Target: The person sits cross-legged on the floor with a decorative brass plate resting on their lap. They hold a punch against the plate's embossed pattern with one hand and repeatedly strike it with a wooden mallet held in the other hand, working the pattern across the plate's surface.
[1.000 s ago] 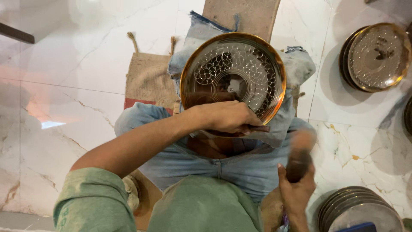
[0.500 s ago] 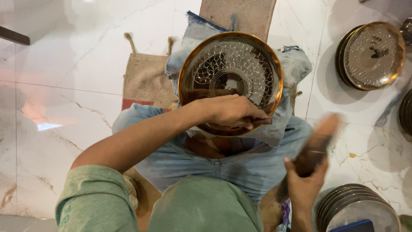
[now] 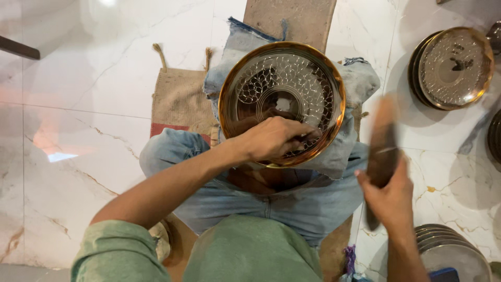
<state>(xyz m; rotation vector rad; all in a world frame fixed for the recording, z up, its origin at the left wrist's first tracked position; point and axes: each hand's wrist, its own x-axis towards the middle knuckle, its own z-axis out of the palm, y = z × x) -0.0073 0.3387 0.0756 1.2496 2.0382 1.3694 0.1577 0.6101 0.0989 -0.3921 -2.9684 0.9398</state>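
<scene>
The right hand [image 3: 390, 196] has swung its gripped wooden mallet [image 3: 381, 151] higher, right of the engraved brass plate [image 3: 282, 102]. The left hand [image 3: 271, 138] stays closed on a tool, blurred, at the plate's near rim; bare marble floor [image 3: 78, 104] lies left.

I sit on a glossy white marble floor [image 3: 88, 120] with brown veins. Directly on it lie a tan burlap sack [image 3: 180, 99] with a red stripe, a stack of round engraved metal plates [image 3: 451, 68] to my right, and another plate stack [image 3: 454, 253] near my right knee — both well apart.
</scene>
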